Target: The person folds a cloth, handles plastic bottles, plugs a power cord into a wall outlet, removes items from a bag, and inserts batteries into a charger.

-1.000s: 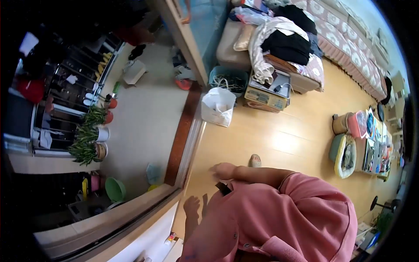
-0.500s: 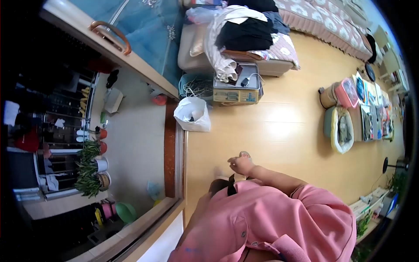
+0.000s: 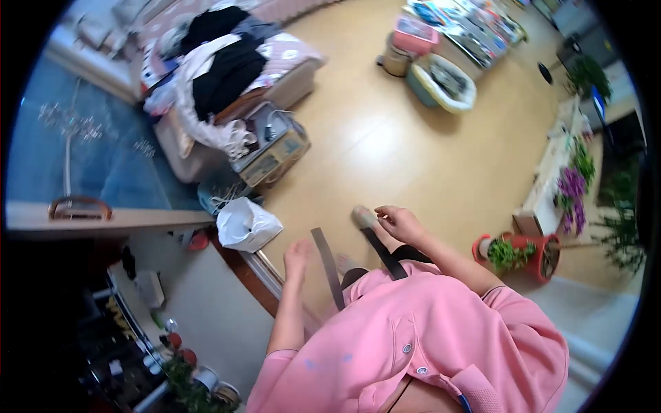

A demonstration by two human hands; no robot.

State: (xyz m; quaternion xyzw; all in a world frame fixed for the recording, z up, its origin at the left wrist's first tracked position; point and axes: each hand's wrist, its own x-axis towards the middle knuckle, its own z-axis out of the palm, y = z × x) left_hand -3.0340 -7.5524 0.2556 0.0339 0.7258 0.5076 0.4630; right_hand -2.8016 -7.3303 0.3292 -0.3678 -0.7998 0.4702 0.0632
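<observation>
My left hand (image 3: 297,256) hangs beside the body, left of a dark strap (image 3: 328,267); it is slightly blurred, its fingers look loose, and nothing shows in it. Nearer the middle, my right hand (image 3: 399,221) has its fingers loosely bent and apart, holding nothing visible. Another dark strap (image 3: 384,253) hangs from the pink shirt (image 3: 441,316) close to this hand. Below it on the floor is a foot in a shoe (image 3: 363,217). The nearest object to my left hand is a white bag (image 3: 248,226) by the door track.
A glass door (image 3: 89,151) with a curved handle stands at the left. Clothes (image 3: 227,79) lie heaped on a sofa beside a box (image 3: 275,158). Farther off are a lined bin (image 3: 441,86) and a covered table (image 3: 482,34). Potted plants (image 3: 509,255) stand at the right.
The view has turned towards the right, bringing potted plants in. The door and white bag now appear farther left. My left hand has come into clear view, and both straps hang visibly.
</observation>
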